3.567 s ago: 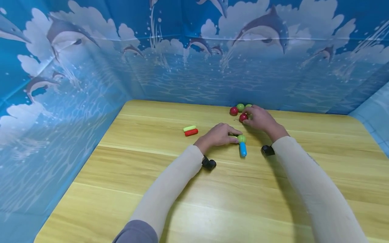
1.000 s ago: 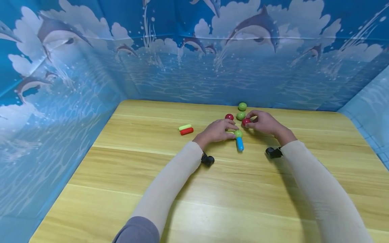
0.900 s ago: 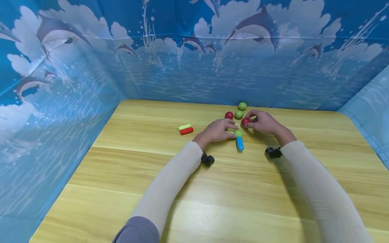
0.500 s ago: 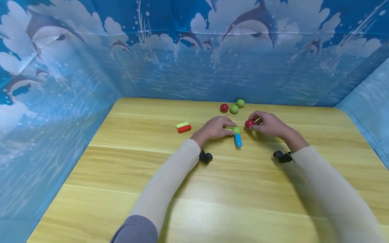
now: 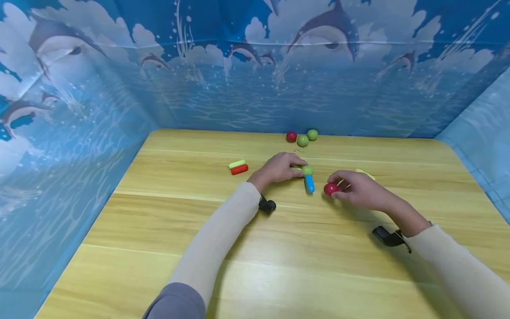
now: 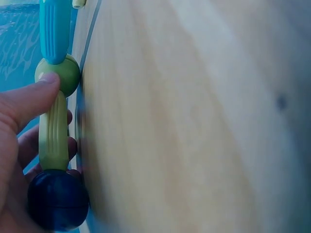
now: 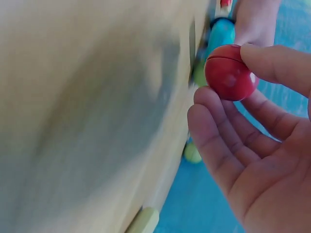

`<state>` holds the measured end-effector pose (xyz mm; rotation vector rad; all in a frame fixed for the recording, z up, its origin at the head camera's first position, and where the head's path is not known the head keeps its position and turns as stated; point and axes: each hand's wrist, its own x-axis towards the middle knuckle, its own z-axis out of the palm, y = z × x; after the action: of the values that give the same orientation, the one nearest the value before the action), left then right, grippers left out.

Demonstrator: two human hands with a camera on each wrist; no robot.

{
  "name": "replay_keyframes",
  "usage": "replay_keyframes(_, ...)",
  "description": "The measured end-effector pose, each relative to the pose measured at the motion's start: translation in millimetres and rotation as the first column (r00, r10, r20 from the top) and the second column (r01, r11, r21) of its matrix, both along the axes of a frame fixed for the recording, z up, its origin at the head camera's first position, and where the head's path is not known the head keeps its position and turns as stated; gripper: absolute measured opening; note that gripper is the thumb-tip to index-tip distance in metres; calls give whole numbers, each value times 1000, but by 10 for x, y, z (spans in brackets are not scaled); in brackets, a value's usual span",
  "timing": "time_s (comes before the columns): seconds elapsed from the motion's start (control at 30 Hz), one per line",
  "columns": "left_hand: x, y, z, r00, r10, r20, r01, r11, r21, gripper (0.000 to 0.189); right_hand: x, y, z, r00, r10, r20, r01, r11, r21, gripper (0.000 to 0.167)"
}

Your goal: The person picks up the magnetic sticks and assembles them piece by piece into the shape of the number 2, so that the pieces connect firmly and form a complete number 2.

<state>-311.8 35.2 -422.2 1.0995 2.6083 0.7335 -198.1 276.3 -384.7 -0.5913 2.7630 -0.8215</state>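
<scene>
My left hand (image 5: 280, 167) grips a toy piece made of balls and rods. In the left wrist view, a blue rod (image 6: 55, 31) joins a green ball (image 6: 63, 75), which joins a yellow-green rod (image 6: 54, 131) ending in a dark blue ball (image 6: 58, 201). The thumb presses on the green ball, with fingers behind the yellow-green rod. My right hand (image 5: 364, 191) pinches a glossy red ball (image 7: 231, 75) between thumb and fingers, to the right of the blue rod. A seam line runs across this red ball.
Another red ball (image 5: 291, 136) and two green balls (image 5: 303, 140) (image 5: 312, 134) lie by the table's back edge. Left of my left hand lie a yellow rod (image 5: 237, 164) and a red rod (image 5: 239, 169). Beyond my right hand is another yellow rod (image 5: 365, 173). A dolphin-print curtain (image 5: 223, 97) surrounds the table.
My right hand has carried the red ball away from the back, toward the right and nearer me. The loose balls have shifted back and left. My left hand keeps its grip.
</scene>
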Motion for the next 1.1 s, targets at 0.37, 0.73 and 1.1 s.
replay_keyframes(0.37,4,-21,6,1000,10,2,-10,1000,-9,40,222,-166,-138,1000,12,22,-11,999,-30,28)
replay_keyframes(0.73,11,-32,-6,1000,15,11,-15,1000,1,40,219,-267,-199,999,-18,52,20,999,-43,29)
replay_keyframes(1.1,45,-28,12,1000,23,15,-23,1000,6,39,235,-333,-214,996,-53,70,58,996,-62,27)
